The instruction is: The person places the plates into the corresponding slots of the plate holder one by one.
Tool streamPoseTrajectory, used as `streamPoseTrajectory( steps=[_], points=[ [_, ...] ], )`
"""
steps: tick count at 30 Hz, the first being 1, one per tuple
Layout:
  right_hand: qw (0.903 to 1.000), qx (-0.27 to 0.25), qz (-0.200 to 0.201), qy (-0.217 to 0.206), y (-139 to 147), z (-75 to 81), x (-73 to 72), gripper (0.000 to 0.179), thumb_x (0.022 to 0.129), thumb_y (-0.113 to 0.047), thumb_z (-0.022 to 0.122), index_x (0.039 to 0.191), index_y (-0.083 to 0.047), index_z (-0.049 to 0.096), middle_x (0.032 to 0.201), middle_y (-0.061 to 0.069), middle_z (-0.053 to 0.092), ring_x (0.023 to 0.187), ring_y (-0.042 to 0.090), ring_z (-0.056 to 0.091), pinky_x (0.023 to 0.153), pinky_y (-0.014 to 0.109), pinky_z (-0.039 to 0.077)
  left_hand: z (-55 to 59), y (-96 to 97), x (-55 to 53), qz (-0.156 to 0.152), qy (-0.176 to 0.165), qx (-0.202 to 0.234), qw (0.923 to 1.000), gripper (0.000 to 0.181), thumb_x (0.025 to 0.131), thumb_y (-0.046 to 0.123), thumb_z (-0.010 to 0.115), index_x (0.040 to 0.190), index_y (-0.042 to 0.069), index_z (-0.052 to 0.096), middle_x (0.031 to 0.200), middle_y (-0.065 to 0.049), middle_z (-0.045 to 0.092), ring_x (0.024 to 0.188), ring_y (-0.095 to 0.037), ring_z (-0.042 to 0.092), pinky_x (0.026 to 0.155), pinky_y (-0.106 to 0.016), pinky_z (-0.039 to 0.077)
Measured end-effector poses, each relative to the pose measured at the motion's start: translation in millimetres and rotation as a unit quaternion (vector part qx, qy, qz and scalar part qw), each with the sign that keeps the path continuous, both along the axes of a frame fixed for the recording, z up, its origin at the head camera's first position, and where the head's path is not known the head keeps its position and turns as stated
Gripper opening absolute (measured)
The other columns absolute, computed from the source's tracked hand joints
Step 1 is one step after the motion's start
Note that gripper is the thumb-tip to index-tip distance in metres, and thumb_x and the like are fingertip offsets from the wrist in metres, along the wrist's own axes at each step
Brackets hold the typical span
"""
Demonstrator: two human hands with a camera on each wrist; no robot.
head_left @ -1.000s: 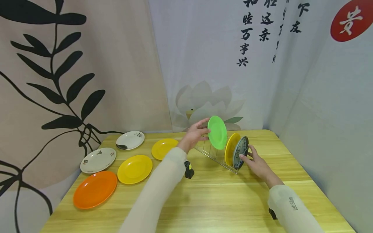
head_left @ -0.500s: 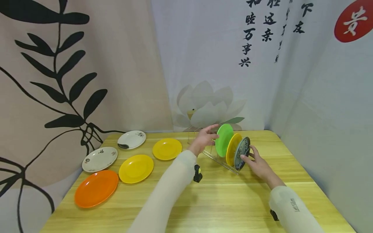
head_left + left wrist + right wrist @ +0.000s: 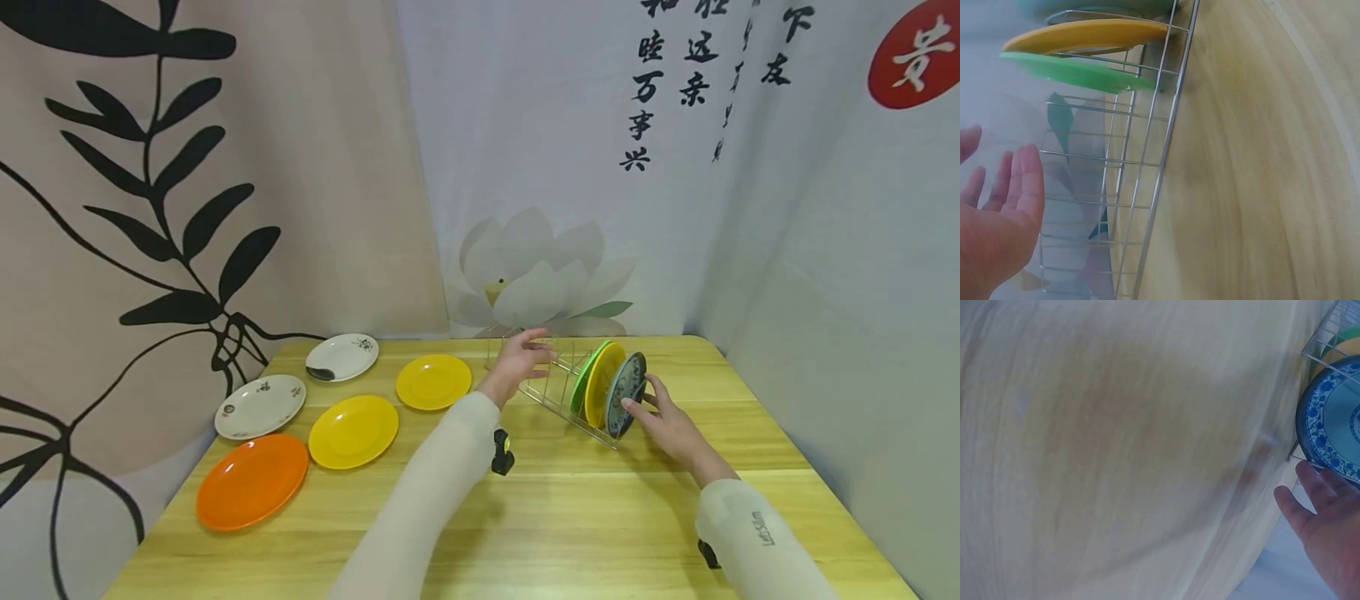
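Observation:
In the head view, a wire dish rack [image 3: 556,397] holds a green plate [image 3: 581,390], a yellow plate [image 3: 603,385] and a blue-and-white patterned plate [image 3: 626,396], all on edge at its right end. My left hand [image 3: 519,363] hovers over the rack's left part, fingers extended and nothing in them. The left wrist view has this hand [image 3: 1007,215] beside bare rack slots, apart from the green plate [image 3: 1079,74]. My right hand [image 3: 670,427] is at the rack's right end by the patterned plate. In the right wrist view its fingertips [image 3: 1307,472] are right at the end wire, fingers fairly straight.
On the table's left lie an orange plate [image 3: 253,483], two yellow plates, the nearer one [image 3: 352,432] and the farther one [image 3: 433,382], and two white plates, one with small motifs [image 3: 260,407] and one with a dark patch [image 3: 342,357]. A printed curtain [image 3: 540,167] hangs behind the table.
My left hand has moved the green plate right and down into the rack next to the yellow one, let go, and drawn back slightly left. My right hand has stayed at the rack's end.

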State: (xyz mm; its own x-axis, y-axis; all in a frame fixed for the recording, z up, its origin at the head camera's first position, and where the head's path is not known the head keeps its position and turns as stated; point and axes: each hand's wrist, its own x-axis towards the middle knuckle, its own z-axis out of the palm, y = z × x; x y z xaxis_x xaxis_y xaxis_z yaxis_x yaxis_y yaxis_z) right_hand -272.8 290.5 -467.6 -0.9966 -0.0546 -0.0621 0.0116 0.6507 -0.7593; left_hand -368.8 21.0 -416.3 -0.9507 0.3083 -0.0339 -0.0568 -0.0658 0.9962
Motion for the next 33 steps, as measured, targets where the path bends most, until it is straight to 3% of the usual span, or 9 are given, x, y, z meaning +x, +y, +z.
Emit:
streamPoseTrajectory(
  steps=[10, 21, 33],
  points=[
    [1.0, 0.0, 0.0, -0.004, -1.4, -1.0, -0.7, 0.09, 0.099, -0.063, 0.043, 0.16, -0.018, -0.007, 0.156, 0.034, 0.02, 0.136, 0.051, 0.035, 0.11, 0.066, 0.026, -7.5, 1.8, 7.2, -0.007, -0.016, -0.007, 0.9998, 0.053, 0.093, 0.007, 0.067, 0.143, 0.01, 0.051, 0.117, -0.012, 0.063, 0.114, -0.033, 0.059, 0.094, -0.049, 0.052],
    [1.0, 0.004, 0.0, 0.001, -2.5, -0.4, -0.1, 0.092, 0.098, -0.066, 0.041, 0.159, -0.016, -0.007, 0.155, 0.035, 0.02, 0.135, 0.052, 0.036, 0.11, 0.066, 0.025, -15.5, -2.6, 8.0, -0.006, -0.01, -0.011, 0.9999, 0.054, 0.094, 0.009, 0.069, 0.145, 0.01, 0.05, 0.122, -0.015, 0.063, 0.116, -0.035, 0.059, 0.095, -0.05, 0.052],
    [1.0, 0.009, 0.0, 0.002, -2.1, 2.2, -0.5, 0.088, 0.1, -0.059, 0.042, 0.159, -0.015, -0.005, 0.155, 0.036, 0.02, 0.135, 0.053, 0.035, 0.109, 0.066, 0.027, -12.2, -26.3, 6.8, 0.017, -0.016, -0.006, 0.9997, 0.053, 0.094, 0.009, 0.067, 0.145, 0.007, 0.049, 0.115, -0.012, 0.063, 0.116, -0.037, 0.058, 0.095, -0.048, 0.052]
  ],
)
